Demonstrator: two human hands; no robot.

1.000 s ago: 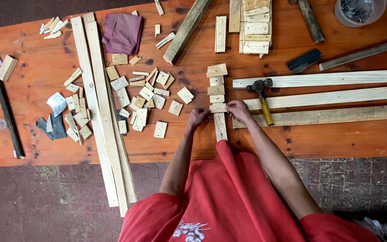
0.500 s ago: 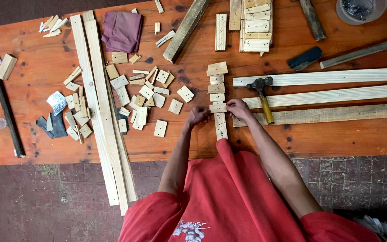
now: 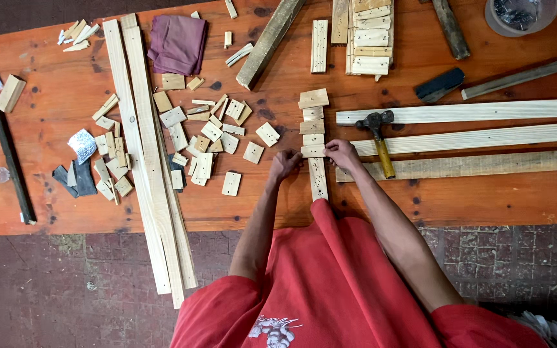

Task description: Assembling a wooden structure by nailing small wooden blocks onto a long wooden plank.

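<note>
A narrow wooden strip (image 3: pixel 318 177) lies on the orange workbench (image 3: pixel 472 193), pointing away from me, with several small wooden blocks laid across it in a row. Both hands pinch the nearest block (image 3: pixel 313 151) of that row: my left hand (image 3: pixel 285 162) at its left end, my right hand (image 3: pixel 342 152) at its right end. The farther blocks (image 3: pixel 313 98) sit in line beyond it. A hammer (image 3: pixel 379 135) with a yellow handle rests just right of my right hand.
Many loose small blocks (image 3: pixel 211 132) are scattered left of my hands. Long slats (image 3: pixel 146 161) overhang the near edge at left; three long battens (image 3: pixel 485 138) lie at right. A purple cloth (image 3: pixel 177 42), a block-covered panel (image 3: pixel 369 35) and a plastic tub (image 3: pixel 520 14) sit at the back.
</note>
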